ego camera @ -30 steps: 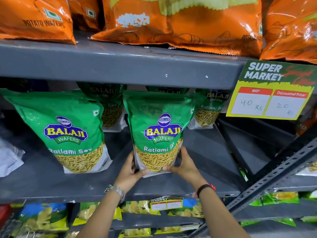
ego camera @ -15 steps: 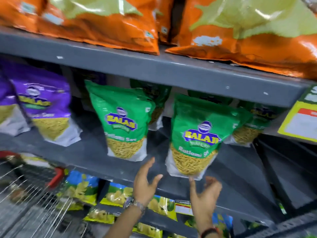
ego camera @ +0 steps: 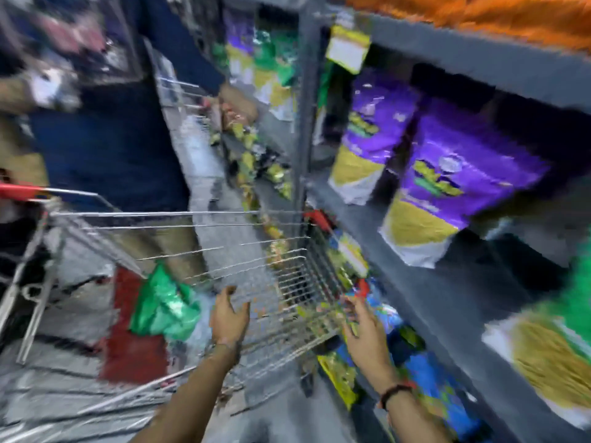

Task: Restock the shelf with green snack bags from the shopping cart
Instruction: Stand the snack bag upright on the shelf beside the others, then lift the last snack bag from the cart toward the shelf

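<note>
The picture is blurred by motion. A wire shopping cart [ego camera: 287, 282] fills the lower left, and a green snack bag [ego camera: 163, 306] lies inside it. My left hand [ego camera: 228, 318] hovers open over the cart, just right of that bag. My right hand [ego camera: 363, 327] is open too, near the cart's right rim beside the shelf. Both hands hold nothing. A green bag [ego camera: 572, 318] stands on the grey shelf [ego camera: 447, 298] at the far right edge, only partly in view.
Two purple snack bags [ego camera: 447, 187] stand on the same shelf, left of the green one. Orange bags [ego camera: 499, 17] sit on the shelf above. Yellow and blue packs [ego camera: 425, 372] fill the lower shelf. A person in dark clothes [ego camera: 105, 148] stands beyond the cart.
My view has swung left and down from the green bags on the shelf to the cart. Both hands let go of the placed bag and dropped over the cart.
</note>
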A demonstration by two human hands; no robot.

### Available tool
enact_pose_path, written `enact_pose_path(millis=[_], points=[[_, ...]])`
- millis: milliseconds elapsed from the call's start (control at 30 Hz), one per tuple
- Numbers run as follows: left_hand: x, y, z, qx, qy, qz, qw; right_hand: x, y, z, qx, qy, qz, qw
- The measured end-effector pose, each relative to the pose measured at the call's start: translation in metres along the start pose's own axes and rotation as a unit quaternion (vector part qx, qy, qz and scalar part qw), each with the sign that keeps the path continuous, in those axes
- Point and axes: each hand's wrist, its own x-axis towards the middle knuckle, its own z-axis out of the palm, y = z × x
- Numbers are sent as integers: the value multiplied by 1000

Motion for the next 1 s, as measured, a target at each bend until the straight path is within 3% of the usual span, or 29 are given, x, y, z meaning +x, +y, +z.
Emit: enact_pose_path(millis=[67,100,133,200,267,300,367,400,433,567,733,1000], points=[[32,-10,-25,-54,64,-74,994,41,-10,40,-21,-53,-11,998],[54,-39,-34,-94,60,-128,986,62,-15,62,-33,-79,-11,996],[91,-117,-33,-123,50,-219,967,78,-17,81,-44,-107,-4,993],[144,-276,-20,-187,48,-284,939,110,-22,122,-77,-181,7,980],[166,-324,-20,-259,85,-339,900,136,-24,164,-128,-254,10,959],[166,-303,-25,-236,99,-361,897,149,-23,188,-147,-293,13,945],[148,-190,-51,-256,95,-380,884,163,-24,223,-168,-342,15,924],[141,-168,-41,-232,63,-405,882,169,-18,245,-175,-367,20,913],[145,-177,-34,-239,39,-407,881,173,-14,263,-177,-388,27,904],[163,-212,-28,-254,77,-399,878,186,16,339,-217,-440,-15,871],[174,-237,-17,-306,88,-323,891,200,37,383,-233,-488,-49,840],[177,-227,-18,-281,89,-348,890,194,31,373,-171,-429,20,887]])
